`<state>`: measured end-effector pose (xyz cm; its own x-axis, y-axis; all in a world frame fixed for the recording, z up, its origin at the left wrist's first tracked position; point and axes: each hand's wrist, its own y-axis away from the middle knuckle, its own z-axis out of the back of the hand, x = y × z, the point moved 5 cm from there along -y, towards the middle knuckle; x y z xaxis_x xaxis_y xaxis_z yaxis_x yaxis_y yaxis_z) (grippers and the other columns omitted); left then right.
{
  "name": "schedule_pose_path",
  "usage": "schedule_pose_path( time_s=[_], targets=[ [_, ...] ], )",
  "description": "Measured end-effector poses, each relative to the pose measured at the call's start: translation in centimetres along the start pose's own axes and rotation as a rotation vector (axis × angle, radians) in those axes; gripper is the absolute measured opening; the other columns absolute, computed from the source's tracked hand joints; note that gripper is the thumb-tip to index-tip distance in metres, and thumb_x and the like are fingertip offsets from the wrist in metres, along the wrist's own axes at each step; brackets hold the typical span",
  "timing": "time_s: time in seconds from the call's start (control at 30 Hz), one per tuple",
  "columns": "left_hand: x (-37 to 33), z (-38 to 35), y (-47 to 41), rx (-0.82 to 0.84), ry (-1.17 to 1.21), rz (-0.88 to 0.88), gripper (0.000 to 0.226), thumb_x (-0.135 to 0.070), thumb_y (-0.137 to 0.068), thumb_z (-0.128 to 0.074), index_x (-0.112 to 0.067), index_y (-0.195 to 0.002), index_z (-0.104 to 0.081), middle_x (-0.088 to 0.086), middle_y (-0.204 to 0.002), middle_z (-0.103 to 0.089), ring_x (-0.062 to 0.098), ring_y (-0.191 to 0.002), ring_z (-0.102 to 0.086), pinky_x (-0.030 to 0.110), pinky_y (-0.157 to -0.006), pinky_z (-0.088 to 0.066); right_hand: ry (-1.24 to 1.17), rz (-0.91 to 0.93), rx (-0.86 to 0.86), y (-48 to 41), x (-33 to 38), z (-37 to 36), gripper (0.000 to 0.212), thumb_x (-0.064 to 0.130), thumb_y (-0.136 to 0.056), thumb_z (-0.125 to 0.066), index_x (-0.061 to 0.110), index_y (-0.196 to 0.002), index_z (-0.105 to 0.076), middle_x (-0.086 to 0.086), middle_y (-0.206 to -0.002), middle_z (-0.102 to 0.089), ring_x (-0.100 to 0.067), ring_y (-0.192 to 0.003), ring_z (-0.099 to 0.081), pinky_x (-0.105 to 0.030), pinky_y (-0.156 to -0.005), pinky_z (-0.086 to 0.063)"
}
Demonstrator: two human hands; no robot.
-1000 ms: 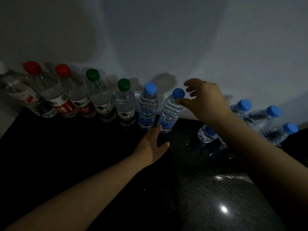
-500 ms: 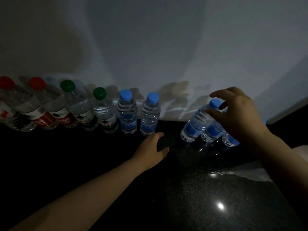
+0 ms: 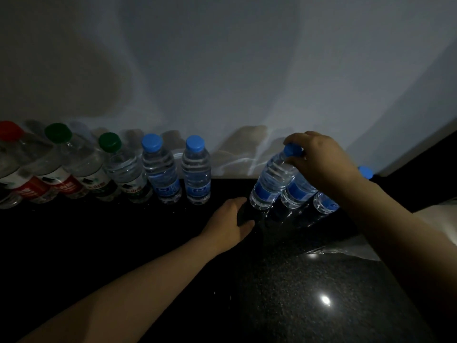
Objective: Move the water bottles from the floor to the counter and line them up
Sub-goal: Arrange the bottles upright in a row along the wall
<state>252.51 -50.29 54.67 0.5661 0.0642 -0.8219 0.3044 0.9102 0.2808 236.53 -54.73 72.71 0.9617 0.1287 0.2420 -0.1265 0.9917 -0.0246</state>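
Gripping the cap of a tilted bottle (image 3: 270, 180), the right hand (image 3: 319, 162) pinches shut on it. Its base rests on the counter (image 3: 309, 280), top leaning right, away from the row (image 3: 195, 169). The left hand (image 3: 228, 221), loosely curled, empty, sits just beside that base.

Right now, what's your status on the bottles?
Right hand pinching cap of tilted blue-cap bottle. Left hand flat on counter, empty. Row stands along wall; gap beside it clear.
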Motion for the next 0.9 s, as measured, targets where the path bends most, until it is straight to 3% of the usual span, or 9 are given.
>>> schedule_pose_path(
  time_s=[0.13, 0.3, 0.43, 0.5, 0.57, 0.63, 0.9],
  targets=[
    [-0.5, -0.8, -0.5, -0.042, 0.021, -0.028, 0.067, -0.029, -0.083, -0.069, -0.023, -0.143, -0.039, 0.003, -0.145, -0.041, 0.019, -0.127, -0.047, 0.037, -0.102, -0.046, 0.032, -0.015, 0.002, -0.7, -0.1, -0.1, 0.031, 0.022, -0.090, -0.063, 0.005, -0.116, -0.060, -0.016, -0.108, -0.061, -0.029, -0.096, -0.055, -0.035, -0.079, -0.043],
    [-0.9, -1.8, -1.1, -0.011, 0.003, -0.003, 0.078, -0.030, -0.085, -0.067, -0.024, -0.150, -0.024, 0.001, -0.155, -0.027, 0.020, -0.138, -0.035, 0.042, -0.109, -0.040, 0.078, -0.044, -0.057, -0.8, 0.0, -0.4, 0.043, 0.044, -0.086, -0.063, 0.004, -0.102, -0.060, -0.014, -0.091, -0.063, -0.026, -0.081, -0.056, -0.039, -0.072, -0.047],
    [-1.1, -2.2, -1.2, 0.003, -0.025, -0.004, 0.082, -0.031, -0.087, -0.065, -0.023, -0.152, -0.015, -0.001, -0.159, -0.018, 0.020, -0.142, -0.028, 0.042, -0.111, -0.037, 0.081, -0.072, -0.109, -0.6, -0.2, -0.3, 0.051, 0.054, -0.083, -0.062, 0.005, -0.093, -0.058, -0.010, -0.081, -0.058, -0.024, -0.072, -0.052, -0.033, -0.063, -0.039],
    [-1.1, -2.2, -1.4, -0.003, -0.033, 0.002, 0.083, -0.032, -0.087, -0.065, -0.025, -0.152, -0.014, -0.002, -0.159, -0.018, 0.020, -0.142, -0.028, 0.043, -0.111, -0.037, 0.023, -0.036, -0.080, -0.4, -0.1, -0.3, 0.051, 0.051, -0.084, -0.063, 0.006, -0.105, -0.059, -0.010, -0.091, -0.062, -0.024, -0.080, -0.057, -0.035, -0.068, -0.044],
    [-1.2, -2.2, -1.4, -0.012, -0.036, -0.001, 0.084, -0.031, -0.086, -0.066, -0.026, -0.152, -0.014, -0.002, -0.158, -0.019, 0.020, -0.141, -0.030, 0.043, -0.110, -0.039, -0.041, 0.034, -0.020, -0.2, 0.0, -0.2, 0.048, 0.039, -0.087, -0.065, 0.011, -0.124, -0.055, -0.010, -0.111, -0.062, -0.025, -0.094, -0.060, -0.037, -0.083, -0.050],
    [-1.2, -2.1, -1.5, -0.018, -0.042, -0.013, 0.085, -0.030, -0.086, -0.066, -0.026, -0.152, -0.014, 0.000, -0.158, -0.020, 0.021, -0.141, -0.031, 0.043, -0.110, -0.039, -0.049, 0.099, 0.024, 0.0, 0.0, -0.1, 0.043, 0.025, -0.089, -0.064, 0.015, -0.130, -0.053, -0.010, -0.121, -0.059, -0.025, -0.101, -0.059, -0.039, -0.090, -0.050],
    [-1.3, -2.1, -1.9, -0.023, -0.024, -0.007, 0.086, -0.030, -0.085, -0.066, -0.026, -0.153, -0.013, 0.001, -0.159, -0.019, 0.023, -0.141, -0.031, 0.044, -0.110, -0.038, -0.045, 0.115, 0.000, -0.4, 0.6, -0.6, 0.036, 0.023, -0.092, -0.061, 0.008, -0.124, -0.053, -0.016, -0.113, -0.062, -0.030, -0.098, -0.058, -0.036, -0.080, -0.046]
  ],
)
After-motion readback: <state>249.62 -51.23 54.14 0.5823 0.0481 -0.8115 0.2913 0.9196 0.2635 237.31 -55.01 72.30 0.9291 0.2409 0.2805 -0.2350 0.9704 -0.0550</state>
